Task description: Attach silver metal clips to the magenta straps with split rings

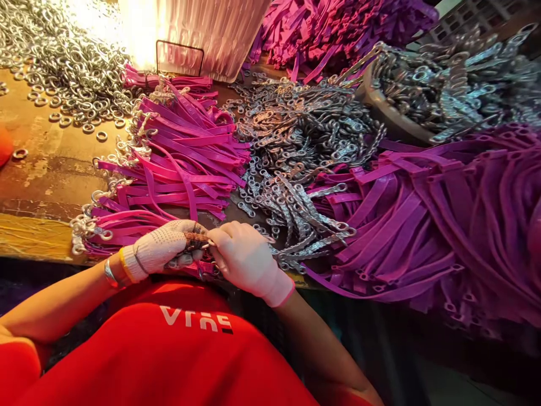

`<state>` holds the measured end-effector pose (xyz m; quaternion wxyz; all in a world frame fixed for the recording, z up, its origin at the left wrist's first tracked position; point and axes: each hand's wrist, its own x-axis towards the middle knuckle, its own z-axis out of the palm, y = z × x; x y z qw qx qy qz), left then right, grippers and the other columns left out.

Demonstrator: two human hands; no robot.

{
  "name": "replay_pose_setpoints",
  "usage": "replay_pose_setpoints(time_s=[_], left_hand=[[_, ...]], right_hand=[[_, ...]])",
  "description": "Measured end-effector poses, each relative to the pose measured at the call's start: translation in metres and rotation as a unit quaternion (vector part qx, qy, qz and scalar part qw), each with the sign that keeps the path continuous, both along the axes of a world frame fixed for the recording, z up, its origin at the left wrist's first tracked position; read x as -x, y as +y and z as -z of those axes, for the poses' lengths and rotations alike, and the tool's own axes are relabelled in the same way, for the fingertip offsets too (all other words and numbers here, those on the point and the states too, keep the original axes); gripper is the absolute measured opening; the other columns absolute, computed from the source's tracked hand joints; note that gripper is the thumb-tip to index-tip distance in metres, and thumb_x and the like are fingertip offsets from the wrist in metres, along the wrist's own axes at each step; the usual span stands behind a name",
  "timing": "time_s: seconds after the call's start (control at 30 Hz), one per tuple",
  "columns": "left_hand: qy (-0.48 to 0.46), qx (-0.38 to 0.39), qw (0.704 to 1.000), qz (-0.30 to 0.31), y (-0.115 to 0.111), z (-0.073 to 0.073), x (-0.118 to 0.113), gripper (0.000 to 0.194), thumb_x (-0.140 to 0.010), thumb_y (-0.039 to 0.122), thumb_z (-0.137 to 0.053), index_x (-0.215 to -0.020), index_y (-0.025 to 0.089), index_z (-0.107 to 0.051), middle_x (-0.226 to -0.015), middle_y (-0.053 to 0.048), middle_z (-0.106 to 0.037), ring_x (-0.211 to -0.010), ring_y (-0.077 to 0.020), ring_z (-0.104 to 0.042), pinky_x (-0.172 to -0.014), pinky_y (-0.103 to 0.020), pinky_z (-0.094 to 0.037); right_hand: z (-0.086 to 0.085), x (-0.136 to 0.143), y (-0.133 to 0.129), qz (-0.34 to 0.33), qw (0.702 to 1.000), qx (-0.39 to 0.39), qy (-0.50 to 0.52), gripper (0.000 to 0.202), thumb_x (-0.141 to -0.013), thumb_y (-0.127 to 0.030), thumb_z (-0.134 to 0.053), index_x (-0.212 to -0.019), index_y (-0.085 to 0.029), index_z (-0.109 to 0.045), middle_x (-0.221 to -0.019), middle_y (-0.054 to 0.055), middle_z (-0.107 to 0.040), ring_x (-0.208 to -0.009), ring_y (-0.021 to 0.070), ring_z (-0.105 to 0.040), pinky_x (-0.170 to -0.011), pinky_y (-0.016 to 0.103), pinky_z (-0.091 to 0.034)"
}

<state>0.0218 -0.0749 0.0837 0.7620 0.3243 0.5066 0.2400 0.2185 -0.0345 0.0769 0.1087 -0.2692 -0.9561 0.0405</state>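
In front of my body, at the table's near edge, my two gloved hands meet. My left hand (169,245), in a dotted white glove with worn brown fingertips, is closed with its fingers bent. My right hand (245,256), in a plain white glove, pinches at the same spot. A bit of a small metal piece (207,245) shows between the fingertips; the rest of it is hidden by the gloves. Just beyond my left hand lie pink straps (186,146) with metal ends. Twisted metal links (304,220) lie beside my right hand.
Loose metal rings (84,84) cover the back left of the wooden table (54,163). A bright lamp glows by a ribbed clear plastic sheet (207,34). At the right are a bowl (380,104) heaped with metal links and a large pile of purple straps (422,214).
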Motion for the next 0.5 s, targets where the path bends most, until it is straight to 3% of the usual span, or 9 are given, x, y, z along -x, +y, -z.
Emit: replay_pose_setpoints(time_s=[0.1,0.23,0.33,0.4,0.5], left_hand=[[0.032,-0.051,0.998,0.021,-0.004,-0.004,0.003,0.035,-0.092,0.052,-0.058,-0.083,0.017,-0.054,-0.059,0.003,-0.053,-0.04,-0.006,-0.036,-0.035,-0.019,-0.025],[0.026,-0.089,0.994,0.059,-0.007,-0.012,0.001,0.03,-0.09,0.042,-0.064,-0.08,0.017,-0.052,-0.061,0.004,-0.052,-0.046,-0.0057,-0.04,-0.04,-0.017,-0.03],[-0.006,-0.055,0.998,0.007,-0.004,-0.013,-0.002,0.032,-0.094,0.045,-0.054,-0.077,0.019,-0.048,-0.056,0.005,-0.047,-0.041,-0.0062,-0.034,-0.037,-0.018,-0.025],[-0.003,-0.066,0.998,-0.01,0.004,-0.012,0.0,0.034,-0.096,0.046,-0.05,-0.075,0.019,-0.047,-0.055,0.005,-0.045,-0.039,-0.0068,-0.033,-0.036,-0.02,-0.024],[0.077,-0.192,0.977,0.044,0.028,-0.011,0.013,0.026,-0.094,0.037,-0.053,-0.079,0.017,-0.056,-0.062,0.002,-0.055,-0.047,-0.0086,-0.045,-0.046,-0.02,-0.036]], right_hand=[[-0.003,-0.001,-0.002,0.039,0.998,0.041,-0.016,0.029,-0.095,-0.027,-0.044,-0.076,-0.019,-0.064,-0.07,0.005,-0.062,-0.064,0.0182,-0.047,-0.061,0.034,-0.025],[-0.004,0.003,-0.01,0.058,0.995,0.071,0.036,0.031,-0.089,-0.024,-0.044,-0.06,-0.022,-0.056,-0.057,0.002,-0.056,-0.054,0.0149,-0.043,-0.058,0.034,-0.022],[0.0,0.01,-0.023,0.116,0.986,0.069,0.1,0.03,-0.093,-0.028,-0.043,-0.069,-0.021,-0.059,-0.062,0.002,-0.06,-0.057,0.0154,-0.049,-0.058,0.031,-0.028],[0.004,0.012,-0.028,0.15,0.972,0.126,0.133,0.03,-0.099,-0.032,-0.043,-0.081,-0.02,-0.063,-0.07,0.003,-0.065,-0.063,0.0157,-0.056,-0.061,0.029,-0.036],[0.009,0.007,-0.023,0.18,0.942,0.209,0.192,0.028,-0.103,-0.036,-0.044,-0.092,-0.02,-0.065,-0.081,0.003,-0.071,-0.072,0.016,-0.064,-0.068,0.026,-0.045]])
